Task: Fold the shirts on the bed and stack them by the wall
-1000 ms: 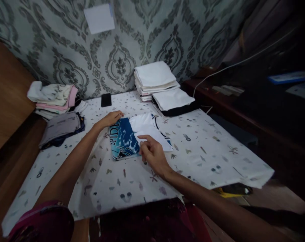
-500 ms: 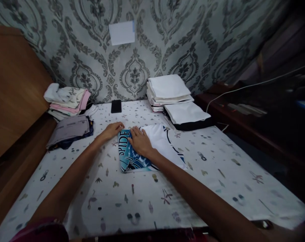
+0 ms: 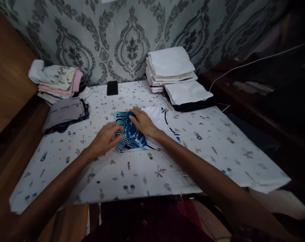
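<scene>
A folded shirt (image 3: 134,134), blue with dark lettering and a spider print on its left part and white on its right part, lies flat on the patterned cloth. My right hand (image 3: 143,123) rests on top of it, fingers spread over the blue print. At the shirt's left edge is my left hand (image 3: 107,137), its thumb and fingers apart and nothing between them.
Folded clothes (image 3: 59,80) and grey garments (image 3: 65,112) lie at the left. A black phone (image 3: 112,88) is near the wall. At the back right stand a tall white stack (image 3: 171,64) and a lower pile (image 3: 189,94). A white cable hangs at the right.
The view has tilted down, showing the table's front edge. My left hand has moved from the shirt's upper left corner down along its left edge. My right hand stays on the shirt.
</scene>
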Tool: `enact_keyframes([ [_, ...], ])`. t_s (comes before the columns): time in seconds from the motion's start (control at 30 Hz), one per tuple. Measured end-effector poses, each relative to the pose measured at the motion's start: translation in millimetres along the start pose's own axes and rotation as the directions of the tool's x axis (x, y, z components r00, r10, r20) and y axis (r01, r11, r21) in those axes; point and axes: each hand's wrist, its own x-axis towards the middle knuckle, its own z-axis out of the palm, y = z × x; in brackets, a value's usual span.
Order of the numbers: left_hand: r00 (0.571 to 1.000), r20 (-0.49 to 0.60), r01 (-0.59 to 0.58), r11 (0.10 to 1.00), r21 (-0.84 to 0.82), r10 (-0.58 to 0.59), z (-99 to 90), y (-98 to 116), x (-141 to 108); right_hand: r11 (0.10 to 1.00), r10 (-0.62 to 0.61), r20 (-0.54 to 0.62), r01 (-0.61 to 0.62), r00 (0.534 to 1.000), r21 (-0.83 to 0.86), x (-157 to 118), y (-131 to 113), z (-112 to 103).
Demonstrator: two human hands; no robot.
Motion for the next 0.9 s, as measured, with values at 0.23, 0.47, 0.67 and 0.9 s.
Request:
enact_keyframes([
  [0.23,0.992,0.055,-0.123,0.951,0.284,0.112,23.0,20.0,-47.2,0.939,-0.337,0.080,0.341,0.938,-0.034,-86.5,4.9,-32.6],
  [0.47,1.000,-0.025,0.010,0.911,0.412,0.001,32.8,32.4,-45.3,0.929,-0.345,0.039,0.347,0.938,-0.128,-105.8,9.3,-12.8],
  [0.67,0.955,-0.066,0.293,0.875,0.386,-0.291,45.3,47.9,-28.0,0.930,-0.343,0.021,0.342,0.939,-0.130,-109.5,7.8,-12.8],
  [0.9,0.916,-0.087,0.401,0.877,0.264,-0.392,41.7,54.1,-36.1,0.940,-0.330,-0.001,0.329,0.944,-0.089,-112.9,10.1,-9.1],
])
